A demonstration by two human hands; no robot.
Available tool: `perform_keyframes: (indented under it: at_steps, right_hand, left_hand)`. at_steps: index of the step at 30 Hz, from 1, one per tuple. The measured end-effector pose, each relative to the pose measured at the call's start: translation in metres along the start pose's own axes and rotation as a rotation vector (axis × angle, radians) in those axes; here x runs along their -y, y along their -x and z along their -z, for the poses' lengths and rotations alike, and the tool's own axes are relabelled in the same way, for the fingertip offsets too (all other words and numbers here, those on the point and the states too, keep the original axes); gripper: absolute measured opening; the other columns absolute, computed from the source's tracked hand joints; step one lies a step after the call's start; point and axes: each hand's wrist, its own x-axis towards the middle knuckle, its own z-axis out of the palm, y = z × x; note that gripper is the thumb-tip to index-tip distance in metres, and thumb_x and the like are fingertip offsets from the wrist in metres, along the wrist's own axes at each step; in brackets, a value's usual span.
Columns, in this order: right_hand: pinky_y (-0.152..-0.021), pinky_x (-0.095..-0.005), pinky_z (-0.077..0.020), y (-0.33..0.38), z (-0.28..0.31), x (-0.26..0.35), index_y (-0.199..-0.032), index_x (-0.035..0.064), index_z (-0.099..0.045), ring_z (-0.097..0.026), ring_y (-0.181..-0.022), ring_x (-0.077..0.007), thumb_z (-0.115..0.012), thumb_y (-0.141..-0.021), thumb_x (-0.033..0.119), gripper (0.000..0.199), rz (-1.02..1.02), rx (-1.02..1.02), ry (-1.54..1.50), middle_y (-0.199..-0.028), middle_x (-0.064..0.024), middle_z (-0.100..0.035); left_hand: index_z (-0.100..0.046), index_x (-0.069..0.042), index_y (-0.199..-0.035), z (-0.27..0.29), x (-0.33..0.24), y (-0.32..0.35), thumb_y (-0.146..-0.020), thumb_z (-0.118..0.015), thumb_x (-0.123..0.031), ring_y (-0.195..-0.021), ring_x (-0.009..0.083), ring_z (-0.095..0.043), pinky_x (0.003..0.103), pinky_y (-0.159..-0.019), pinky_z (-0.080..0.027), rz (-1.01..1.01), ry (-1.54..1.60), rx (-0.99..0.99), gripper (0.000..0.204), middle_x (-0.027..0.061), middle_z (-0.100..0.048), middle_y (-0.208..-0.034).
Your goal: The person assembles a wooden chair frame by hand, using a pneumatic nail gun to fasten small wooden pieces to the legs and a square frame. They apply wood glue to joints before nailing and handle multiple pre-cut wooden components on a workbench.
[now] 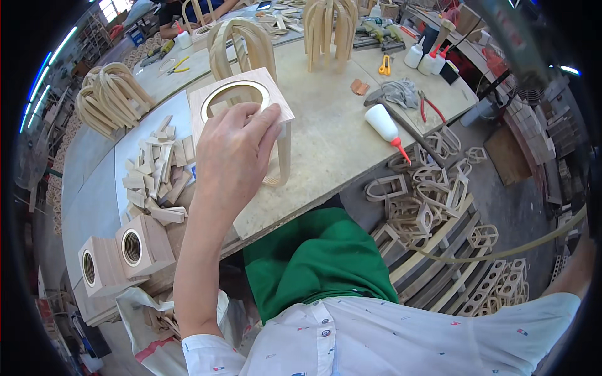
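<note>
I have the left hand (233, 147) clasping a square-topped wooden frame (276, 89) by its ringed opening, over the workbench (329, 116). Right hand beyond view; grip, cannot tell. Left of the frame: heaped wood offcuts (160, 163). Below-left of it: white sack (133, 307), wood pieces inside. Right of it: white squeeze bottle (379, 120), red nozzle, lying down, fill unclear.

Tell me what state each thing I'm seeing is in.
Left hand: closed on the square wooden panel
Square wooden panel: held near its round hole
Front white bottle: lying on its side
Three rear bottles: upright
Red-handled pliers: handles spread
Grey cloth: crumpled
Wood offcuts: heaped
Sack: open, wood pieces inside
</note>
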Motion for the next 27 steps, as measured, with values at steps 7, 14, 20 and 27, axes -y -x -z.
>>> perform_keyframes:
  at_steps: [7,14,20,27]
  right_hand:
    - [-0.045,-0.0264,-0.0455,-0.005,-0.013,0.015,-0.079,-0.0061,-0.061,-0.059,-0.049,-0.0128,-0.064,-0.084,0.018,0.025,-0.227,0.178,0.060,-0.058,-0.0081,-0.061]
    - [-0.047,-0.0253,-0.0433,-0.014,-0.047,0.019,-0.074,-0.0054,-0.064,-0.059,-0.053,-0.0101,-0.061,-0.085,0.026,0.034,-0.314,0.198,0.276,-0.061,-0.0056,-0.063]
    - [-0.047,-0.0252,-0.0448,-0.023,-0.030,-0.014,-0.077,-0.0089,-0.063,-0.062,-0.054,-0.0110,-0.058,-0.086,0.027,0.037,-0.070,0.381,0.064,-0.062,-0.0074,-0.064]
    - [-0.047,-0.0254,-0.0462,-0.020,-0.046,0.005,-0.080,-0.0107,-0.064,-0.062,-0.053,-0.0118,-0.058,-0.085,0.025,0.037,-0.147,0.275,0.234,-0.062,-0.0093,-0.064]
  left_hand:
    - [-0.070,-0.009,-0.105,-0.002,0.006,0.004,-0.085,-0.067,-0.017,-0.087,0.0301,-0.062,0.041,-0.078,-0.049,-0.022,0.041,-0.025,0.022,0.0110,-0.066,-0.099]
    - [-0.070,-0.004,-0.103,0.001,0.003,0.002,-0.084,-0.068,-0.011,-0.091,0.0280,-0.063,0.037,-0.079,-0.050,0.003,0.041,0.010,0.021,0.0105,-0.067,-0.099]
    - [-0.070,-0.003,-0.103,0.000,0.001,-0.001,-0.084,-0.069,-0.011,-0.091,0.0277,-0.063,0.036,-0.079,-0.050,-0.002,0.036,0.012,0.020,0.0102,-0.067,-0.099]
    - [-0.070,-0.003,-0.101,0.000,0.002,-0.002,-0.083,-0.069,-0.011,-0.091,0.0271,-0.064,0.036,-0.080,-0.050,0.010,0.020,0.022,0.019,0.0097,-0.067,-0.100]
